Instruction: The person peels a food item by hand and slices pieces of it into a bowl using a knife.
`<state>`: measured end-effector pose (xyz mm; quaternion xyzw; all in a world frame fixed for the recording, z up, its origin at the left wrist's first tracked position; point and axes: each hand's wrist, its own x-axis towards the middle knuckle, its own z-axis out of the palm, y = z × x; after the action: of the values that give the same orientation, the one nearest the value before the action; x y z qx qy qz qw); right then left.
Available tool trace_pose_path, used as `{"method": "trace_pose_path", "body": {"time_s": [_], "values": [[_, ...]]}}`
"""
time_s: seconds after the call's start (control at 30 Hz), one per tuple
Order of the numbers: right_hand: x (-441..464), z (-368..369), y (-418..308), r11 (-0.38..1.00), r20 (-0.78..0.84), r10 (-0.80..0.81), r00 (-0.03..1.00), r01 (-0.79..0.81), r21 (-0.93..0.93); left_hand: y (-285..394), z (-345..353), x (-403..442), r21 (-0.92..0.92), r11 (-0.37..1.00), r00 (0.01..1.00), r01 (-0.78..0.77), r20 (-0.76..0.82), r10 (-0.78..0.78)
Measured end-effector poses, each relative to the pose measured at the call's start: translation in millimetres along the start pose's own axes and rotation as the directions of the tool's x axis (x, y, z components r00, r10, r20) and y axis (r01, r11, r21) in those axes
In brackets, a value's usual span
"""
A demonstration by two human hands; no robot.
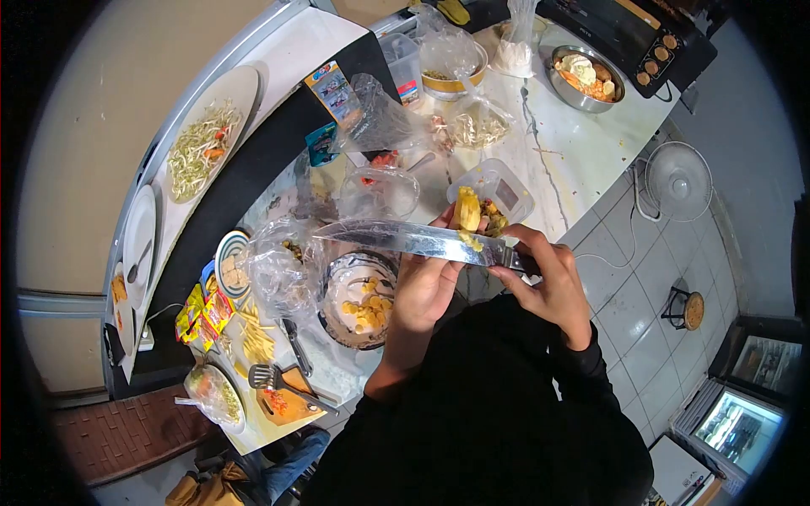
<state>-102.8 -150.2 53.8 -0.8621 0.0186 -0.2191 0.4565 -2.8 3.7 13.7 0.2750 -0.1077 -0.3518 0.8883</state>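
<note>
My right hand grips a large knife by its dark handle. The wide blade points left and passes in front of my left hand. Behind the blade, the left fingers are closed around a yellow peeled piece of food, perhaps banana; the blade partly hides the hold. Yellow bits cling to the blade near the handle. Just beyond my hands is a clear plastic tub, with dark and yellow scraps beside the fingers. Left of my left hand stands a bowl with yellow slices on something pale.
At the lower left are a slotted spatula, an orange cutting board and yellow packets. Plastic bags crowd the left and middle. A steel bowl of food and an oven stand at the far right.
</note>
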Motion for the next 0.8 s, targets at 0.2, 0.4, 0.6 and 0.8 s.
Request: {"method": "trace_pose_path", "body": {"time_s": [0.2, 0.4, 0.6, 0.8], "values": [[-2.6, 2.9, -0.2, 0.999, 0.041, 0.047, 0.998, -0.046, -0.022, -2.1, 2.0, -3.0, -0.051, 0.998, 1.0, -0.022, -0.01, 0.022], [-1.6, 4.8, 0.4, 0.997, 0.001, 0.062, 0.998, -0.062, -0.053, -1.9, 3.7, -2.1, -0.02, 0.999, 0.999, -0.041, -0.022, 0.041], [-0.1, 6.8, -0.3, 0.997, -0.04, 0.036, 0.999, -0.038, -0.067, -2.1, 5.2, -1.9, 0.019, 0.998, 0.997, -0.067, -0.028, 0.067], [1.3, 7.2, 2.7, 0.995, -0.064, -0.042, 0.997, 0.036, -0.097, -0.7, 3.9, -3.1, 0.039, 0.995, 0.996, -0.094, 0.017, 0.093]]}}
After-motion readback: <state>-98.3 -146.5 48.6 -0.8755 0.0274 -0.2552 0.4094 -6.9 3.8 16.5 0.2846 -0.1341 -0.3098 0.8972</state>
